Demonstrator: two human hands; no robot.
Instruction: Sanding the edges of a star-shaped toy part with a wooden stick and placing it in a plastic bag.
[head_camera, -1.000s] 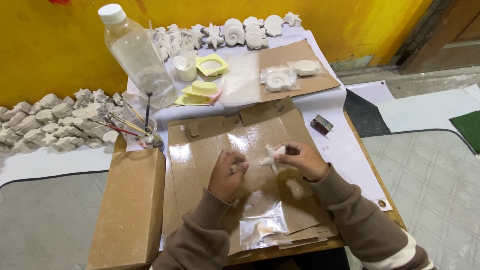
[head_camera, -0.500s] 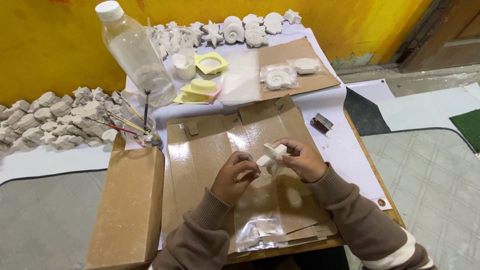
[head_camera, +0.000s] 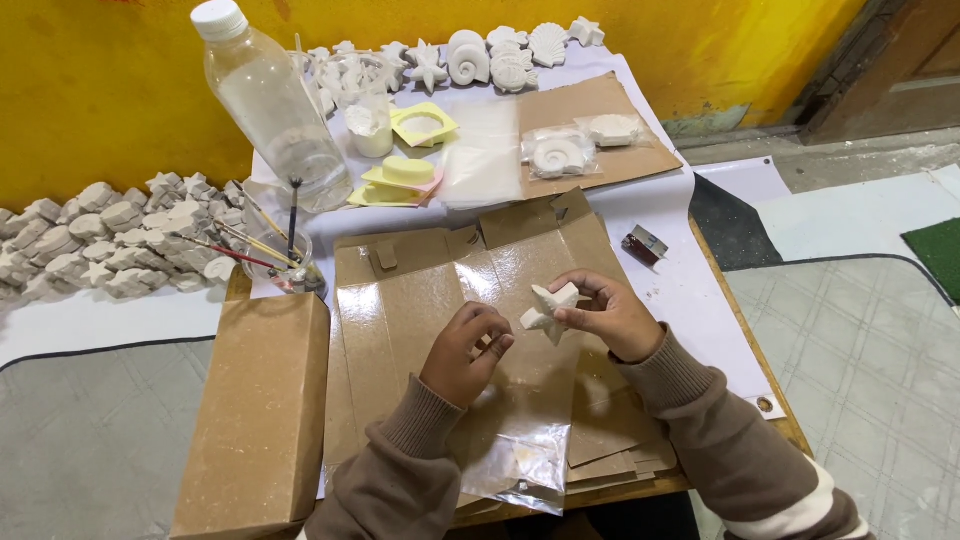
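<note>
- The right hand (head_camera: 615, 318) has its thumb and fingertips (head_camera: 570, 316) pinched shut on a small white star-shaped plaster cast (head_camera: 548, 309); the cast is lifted clear of the work surface, near the middle of the view, with its arms pointing toward 9 and 12 o'clock.
- The left hand (head_camera: 465, 350) sits at about 8 o'clock from the cast, just beside it; its fingers are curled in close together; whether they pinch some small thing cannot be told, as the fingertips hide it.
- The cast looks stiff, dry and light for its bulk, and likely brittle; the thin arms would probably chip or snap first, so the thicker centre seems the safer place to grip, as the right hand does now; its chalky face should not be slippery.
- Beneath both hands lies a flattened brown cardboard sheet covered in glossy clear film (head_camera: 470, 300); it rests on a table covered with white paper (head_camera: 690, 270).
- At 9 o'clock from the hands stands a closed brown cardboard box (head_camera: 260, 410); at 10 o'clock a small clear glass holding thin paintbrushes (head_camera: 285, 262); at 11 o'clock a tall clear plastic bottle with a white cap (head_camera: 268, 100).
- At 12 o'clock lie yellow rubbery moulds (head_camera: 405, 172) and a row of white shell-shaped plaster casts (head_camera: 470, 58) against the yellow wall (head_camera: 100, 90).
- At 2 o'clock sits a small dark block with a shiny face (head_camera: 646, 244).
</note>
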